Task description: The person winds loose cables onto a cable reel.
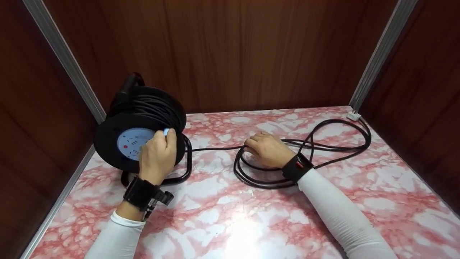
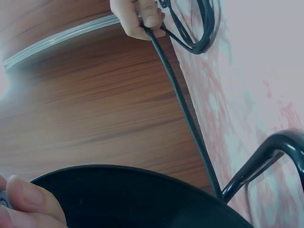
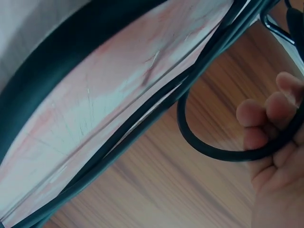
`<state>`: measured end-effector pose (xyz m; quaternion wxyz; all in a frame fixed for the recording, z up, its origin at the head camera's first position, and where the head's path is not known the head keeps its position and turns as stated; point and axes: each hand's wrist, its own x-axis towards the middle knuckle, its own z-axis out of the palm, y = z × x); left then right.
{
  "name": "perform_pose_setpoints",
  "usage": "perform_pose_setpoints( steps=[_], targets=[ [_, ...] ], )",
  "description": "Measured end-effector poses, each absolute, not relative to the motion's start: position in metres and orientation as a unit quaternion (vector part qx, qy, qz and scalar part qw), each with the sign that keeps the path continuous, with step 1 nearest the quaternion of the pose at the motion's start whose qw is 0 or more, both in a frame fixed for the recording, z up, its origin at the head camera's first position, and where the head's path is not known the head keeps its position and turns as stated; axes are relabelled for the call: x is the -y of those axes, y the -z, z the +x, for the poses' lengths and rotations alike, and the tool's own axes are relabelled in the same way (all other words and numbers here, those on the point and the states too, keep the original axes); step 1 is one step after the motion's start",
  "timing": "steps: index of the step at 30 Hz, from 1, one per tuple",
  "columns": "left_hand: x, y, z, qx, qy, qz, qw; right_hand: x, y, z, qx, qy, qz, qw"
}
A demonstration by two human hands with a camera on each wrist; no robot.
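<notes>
A black cable reel (image 1: 107, 144) with a blue socket face (image 1: 131, 142) stands at the left of the table, several turns of cable wound on its drum. My left hand (image 1: 158, 154) grips the small light-blue crank knob (image 1: 166, 131) at the reel's front rim; in the left wrist view its fingertips (image 2: 33, 197) pinch it. From the reel a stretch of black cable (image 1: 215, 148) runs right to my right hand (image 1: 267, 149). The right wrist view shows that hand's curled fingers (image 3: 266, 111) holding the cable (image 3: 228, 154). Loose loops lie under and beyond this hand.
A white plug (image 1: 353, 115) ends the cable near the back right corner. Dark wood-grain panels (image 1: 251, 54) wall the back and both sides. The reel's black tube stand (image 1: 189, 162) rests on the red-and-white marbled table (image 1: 222, 223).
</notes>
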<state>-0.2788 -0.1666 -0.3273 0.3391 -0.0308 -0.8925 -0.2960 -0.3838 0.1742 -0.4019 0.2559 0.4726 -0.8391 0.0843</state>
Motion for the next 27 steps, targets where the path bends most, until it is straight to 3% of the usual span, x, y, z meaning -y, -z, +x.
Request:
perform_pose_setpoints(
  steps=[18, 27],
  targets=[
    [0.16, 0.345, -0.278, 0.905, 0.28, -0.036, 0.317, -0.151, 0.369, -0.411, 0.839, -0.086, 0.474, 0.254],
    [0.159, 0.361, -0.28, 0.92, 0.244, -0.048, 0.304, -0.155, 0.351, -0.421, 0.885, -0.176, 0.41, 0.131]
  ],
)
